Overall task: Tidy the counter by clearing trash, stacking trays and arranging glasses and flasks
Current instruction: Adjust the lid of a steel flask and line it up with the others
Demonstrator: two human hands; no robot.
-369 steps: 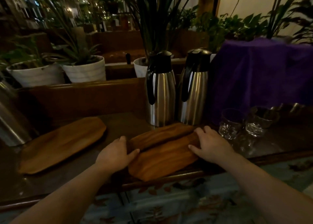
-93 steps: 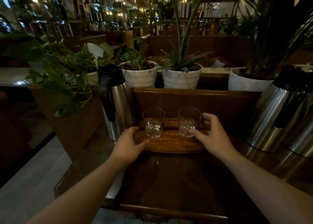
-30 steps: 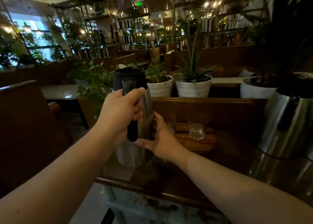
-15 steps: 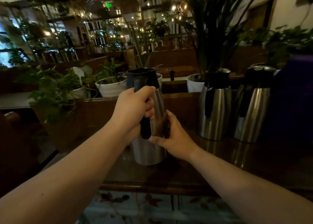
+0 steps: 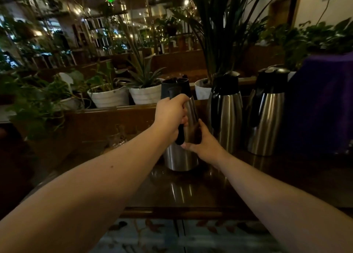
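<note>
Your left hand [image 5: 170, 117] grips the flask [image 5: 179, 126] handle, right hand [image 5: 202, 141] steadies its body; flask not yet aligned beside the other two flasks [image 5: 227, 115].

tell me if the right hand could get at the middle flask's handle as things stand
Probably yes, once it lets go. The right hand is pressed against the held flask, right beside the middle flask, whose black handle faces the person with nothing in between.

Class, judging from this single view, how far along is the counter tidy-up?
Done: two steel flasks stand together at the back. In hand: a third flask, left hand on its handle, right hand on its body. Left: setting it beside them. The glass is too dim to judge.
</note>
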